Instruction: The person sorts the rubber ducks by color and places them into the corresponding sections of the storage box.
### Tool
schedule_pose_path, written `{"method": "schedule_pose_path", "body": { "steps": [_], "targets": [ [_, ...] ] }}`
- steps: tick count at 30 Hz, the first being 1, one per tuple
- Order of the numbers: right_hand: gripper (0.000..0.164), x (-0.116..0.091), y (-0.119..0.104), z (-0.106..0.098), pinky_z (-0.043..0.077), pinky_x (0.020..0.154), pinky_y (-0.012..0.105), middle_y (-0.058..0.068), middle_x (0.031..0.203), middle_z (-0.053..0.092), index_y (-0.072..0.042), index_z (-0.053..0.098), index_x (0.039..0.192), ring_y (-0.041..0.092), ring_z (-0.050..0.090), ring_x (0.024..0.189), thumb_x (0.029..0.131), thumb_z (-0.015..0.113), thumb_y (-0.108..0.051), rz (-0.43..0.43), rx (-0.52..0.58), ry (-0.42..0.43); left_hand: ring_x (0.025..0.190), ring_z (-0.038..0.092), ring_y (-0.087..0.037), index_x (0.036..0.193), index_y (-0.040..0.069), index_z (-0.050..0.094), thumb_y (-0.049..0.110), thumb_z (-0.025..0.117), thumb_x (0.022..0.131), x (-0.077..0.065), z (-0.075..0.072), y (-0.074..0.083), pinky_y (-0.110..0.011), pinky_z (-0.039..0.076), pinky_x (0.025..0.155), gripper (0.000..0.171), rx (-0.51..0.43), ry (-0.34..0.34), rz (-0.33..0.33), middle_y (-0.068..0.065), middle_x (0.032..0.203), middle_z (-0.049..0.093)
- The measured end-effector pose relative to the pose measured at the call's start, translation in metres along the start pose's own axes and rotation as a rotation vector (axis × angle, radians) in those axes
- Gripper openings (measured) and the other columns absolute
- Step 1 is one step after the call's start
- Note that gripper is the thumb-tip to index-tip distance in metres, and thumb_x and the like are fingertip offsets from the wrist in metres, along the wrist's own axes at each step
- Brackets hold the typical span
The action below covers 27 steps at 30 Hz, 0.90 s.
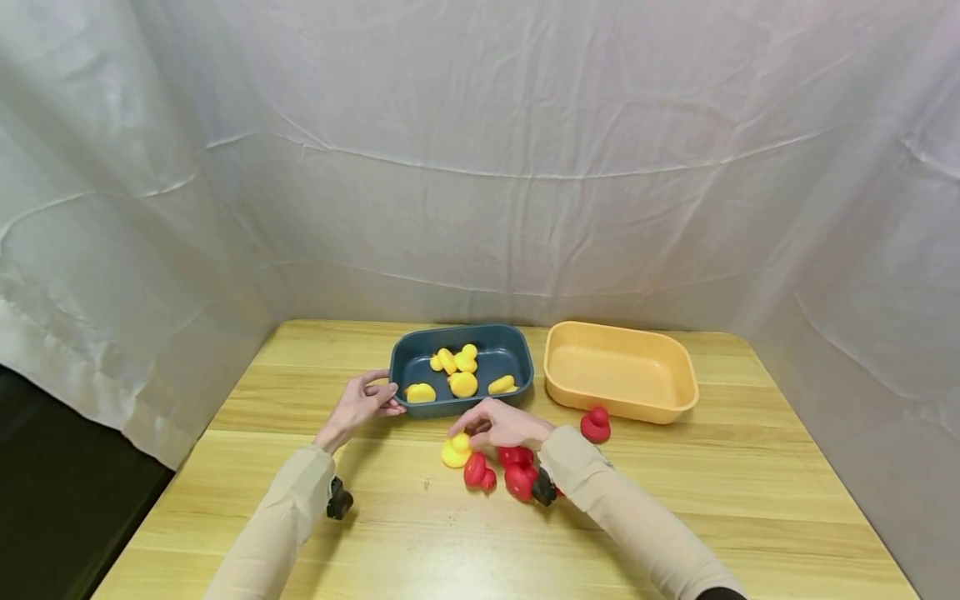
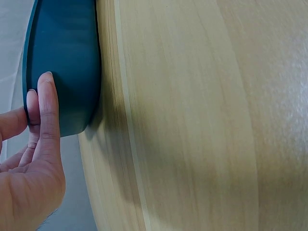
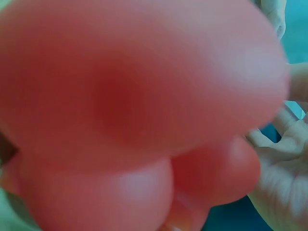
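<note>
My left hand (image 1: 363, 398) pinches the left end of a dark blue tub (image 1: 457, 408). In the left wrist view, its fingers (image 2: 48, 103) lie along the outer wall and the thumb is at the rim. Several yellow rubber ducks (image 1: 462, 384) lie inside this tub. In front of it, my right hand (image 1: 502, 423) has its thumb and fingertips around the head of a yellow rubber duck (image 1: 454, 455) on the table. Beside and under that hand are several red rubber ducks (image 1: 476, 471). A red duck (image 3: 144, 86) fills most of the right wrist view, hiding the fingertips.
A yellow-orange tub (image 1: 618, 404) stands right of the blue one, with nothing in it. Close to its front wall sits another red duck (image 1: 596, 427). The wooden table (image 1: 420, 542) is bounded by hanging pale cloth (image 1: 525, 225) at the back and sides.
</note>
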State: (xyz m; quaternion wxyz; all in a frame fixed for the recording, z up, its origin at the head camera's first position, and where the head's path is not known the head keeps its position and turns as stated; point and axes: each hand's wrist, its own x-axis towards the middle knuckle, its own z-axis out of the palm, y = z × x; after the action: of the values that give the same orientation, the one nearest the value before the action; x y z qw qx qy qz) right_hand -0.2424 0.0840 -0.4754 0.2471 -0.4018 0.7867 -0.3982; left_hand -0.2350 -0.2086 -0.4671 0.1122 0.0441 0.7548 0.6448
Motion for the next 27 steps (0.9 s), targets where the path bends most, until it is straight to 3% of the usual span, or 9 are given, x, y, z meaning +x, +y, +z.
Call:
{"method": "schedule_pose_path", "body": {
  "steps": [7, 18, 27],
  "targets": [
    [0.032, 0.0007, -0.0007, 0.0010, 0.055, 0.079, 0.018, 0.011, 0.100, 0.070, -0.005, 0.072, 0.122, 0.012, 0.056, 0.085, 0.091, 0.068, 0.004, 0.028, 0.008, -0.007, 0.074, 0.073, -0.010, 0.150, -0.016, 0.027, 0.005, 0.050, 0.105, 0.0007, 0.0000, -0.0011, -0.029, 0.065, 0.079, 0.055, 0.001, 0.003, -0.003, -0.006, 0.085, 0.074],
    [0.033, 0.0024, -0.0001, 0.0024, 0.051, 0.074, 0.015, 0.010, 0.109, 0.070, -0.006, 0.073, 0.120, 0.008, 0.053, 0.084, 0.089, 0.069, 0.005, 0.039, 0.005, 0.004, 0.074, 0.073, -0.011, 0.150, -0.015, 0.028, 0.005, 0.050, 0.105, 0.0017, 0.0005, -0.0018, -0.029, 0.065, 0.079, 0.055, -0.001, 0.011, -0.012, -0.006, 0.085, 0.074],
    [0.029, 0.0023, -0.0037, 0.0009, 0.051, 0.076, 0.016, 0.011, 0.111, 0.070, -0.005, 0.073, 0.118, 0.008, 0.055, 0.084, 0.090, 0.072, -0.001, 0.036, 0.011, 0.072, 0.074, 0.073, -0.009, 0.151, -0.015, 0.026, 0.005, 0.049, 0.105, 0.0006, -0.0006, -0.0007, -0.027, 0.065, 0.079, 0.055, -0.014, 0.002, -0.012, -0.005, 0.084, 0.074]
  ]
}}
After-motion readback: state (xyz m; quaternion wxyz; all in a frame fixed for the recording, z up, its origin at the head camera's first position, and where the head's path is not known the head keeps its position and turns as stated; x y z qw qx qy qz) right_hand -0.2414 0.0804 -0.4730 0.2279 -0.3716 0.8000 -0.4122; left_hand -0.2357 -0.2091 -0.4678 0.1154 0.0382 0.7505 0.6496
